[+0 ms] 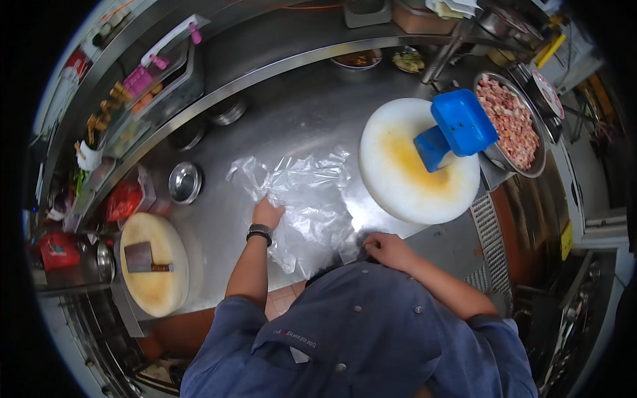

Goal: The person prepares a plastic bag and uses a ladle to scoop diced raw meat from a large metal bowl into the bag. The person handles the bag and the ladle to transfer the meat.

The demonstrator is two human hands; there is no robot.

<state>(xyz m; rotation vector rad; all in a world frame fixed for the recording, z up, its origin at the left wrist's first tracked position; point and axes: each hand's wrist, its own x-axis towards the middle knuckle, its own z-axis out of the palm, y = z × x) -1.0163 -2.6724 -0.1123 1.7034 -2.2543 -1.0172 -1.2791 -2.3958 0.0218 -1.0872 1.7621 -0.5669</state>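
Observation:
My left hand (268,214), with a dark band at the wrist, grips the left side of a crumpled clear plastic bag (313,199). The bag spreads over the stainless steel worktable (298,119) and reaches its front edge. My right hand (390,250) is at that edge by the bag's lower right corner, close to my dark blue jacket. Its fingers are curled; whether they pinch anything is hidden. To the right of the bag lies a thick round white cutting board (393,184) with a yellow stain. A blue plastic tub (463,122) overhangs its far right side.
A cleaver (139,257) lies on another round cutting board (154,293) at left. Small metal bowls (185,183) stand behind it. A large metal bowl of diced raw meat (512,124) is at right. An overhead shelf (278,64) runs along the back, holding clear containers (171,94).

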